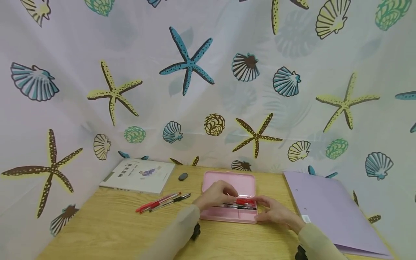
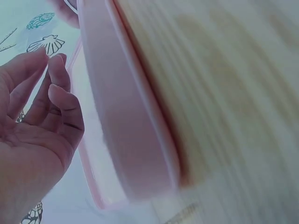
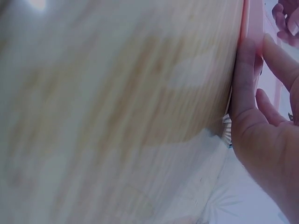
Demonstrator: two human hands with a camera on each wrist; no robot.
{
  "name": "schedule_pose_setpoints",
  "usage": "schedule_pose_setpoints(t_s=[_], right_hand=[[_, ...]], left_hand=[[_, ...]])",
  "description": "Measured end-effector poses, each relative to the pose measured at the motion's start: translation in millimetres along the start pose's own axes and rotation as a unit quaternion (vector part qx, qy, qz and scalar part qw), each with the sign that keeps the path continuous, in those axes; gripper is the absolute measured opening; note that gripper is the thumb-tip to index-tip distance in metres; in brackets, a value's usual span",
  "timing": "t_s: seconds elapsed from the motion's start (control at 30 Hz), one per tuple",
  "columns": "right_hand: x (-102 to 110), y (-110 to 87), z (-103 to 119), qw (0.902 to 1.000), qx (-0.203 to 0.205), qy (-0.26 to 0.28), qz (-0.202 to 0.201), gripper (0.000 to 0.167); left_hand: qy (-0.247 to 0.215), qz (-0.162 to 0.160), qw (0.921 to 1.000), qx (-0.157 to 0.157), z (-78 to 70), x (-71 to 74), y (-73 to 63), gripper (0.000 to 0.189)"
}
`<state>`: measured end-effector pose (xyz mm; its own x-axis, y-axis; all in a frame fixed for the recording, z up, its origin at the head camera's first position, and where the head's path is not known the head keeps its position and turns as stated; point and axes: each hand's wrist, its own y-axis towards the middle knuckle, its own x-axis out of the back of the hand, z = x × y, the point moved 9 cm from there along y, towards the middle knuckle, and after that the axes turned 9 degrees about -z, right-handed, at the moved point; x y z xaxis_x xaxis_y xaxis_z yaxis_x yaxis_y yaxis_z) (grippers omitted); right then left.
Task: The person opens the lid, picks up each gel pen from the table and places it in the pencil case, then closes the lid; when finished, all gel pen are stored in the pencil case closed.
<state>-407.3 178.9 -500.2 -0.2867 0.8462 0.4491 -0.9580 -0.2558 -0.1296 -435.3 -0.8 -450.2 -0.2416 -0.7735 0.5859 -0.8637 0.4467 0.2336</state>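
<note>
A pink pencil case (image 1: 224,219) lies on the table with its lid (image 1: 242,183) raised at the back. Inside are a red pen (image 1: 245,202) and black-and-clear pens (image 1: 246,207). My left hand (image 1: 214,196) is over the case with its fingers bent down near the pens. In the left wrist view nothing shows between the bent fingers of this left hand (image 2: 42,121), beside the case's pink wall (image 2: 128,121). My right hand (image 1: 276,212) holds the right end of the case. The right wrist view has its fingers (image 3: 244,79) against the pink edge.
Red pens (image 1: 159,201) and a black pen (image 1: 170,202) lie left of the case. Behind them are a small dark grey oval object (image 1: 183,176) and a white book (image 1: 139,175). A purple folder (image 1: 334,213) lies at the right. Patterned cloth (image 1: 195,108) hangs behind the table.
</note>
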Motion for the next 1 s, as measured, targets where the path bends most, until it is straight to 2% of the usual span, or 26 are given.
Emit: schedule_pose_setpoints(t_s=[0.2, 0.43, 0.57, 0.77, 0.93, 1.0], right_hand=[[-1, 0.0, 1, 0.9999, -0.001, 0.015, 0.001, 0.072], [4, 1.1, -3, 0.9995, -0.018, -0.014, -0.023, 0.068], [3, 0.9, -2, 0.9998, -0.012, -0.01, -0.015, 0.069], [1, -0.5, -1, 0.9999, -0.009, 0.005, -0.001, 0.071], [-1, 0.0, -1, 0.9999, -0.012, 0.005, -0.002, 0.071], [-2, 0.5, -2, 0.9998, -0.017, 0.007, -0.005, 0.07]], left_hand=[[0.023, -0.008, 0.9997, 0.004, 12.9, 22.1, -10.1, 0.014], [0.018, -0.01, 0.999, 0.04, 35.9, 43.8, -21.7, 0.015], [0.019, -0.004, 0.998, 0.059, 47.1, 54.8, -29.7, 0.012], [0.027, 0.001, 0.9976, 0.064, 54.0, 73.9, -38.8, 0.012], [0.032, -0.017, 0.9975, 0.061, 62.9, 94.4, -46.0, 0.016], [0.052, -0.027, 0.9965, 0.06, 66.9, 101.7, -48.2, 0.019]])
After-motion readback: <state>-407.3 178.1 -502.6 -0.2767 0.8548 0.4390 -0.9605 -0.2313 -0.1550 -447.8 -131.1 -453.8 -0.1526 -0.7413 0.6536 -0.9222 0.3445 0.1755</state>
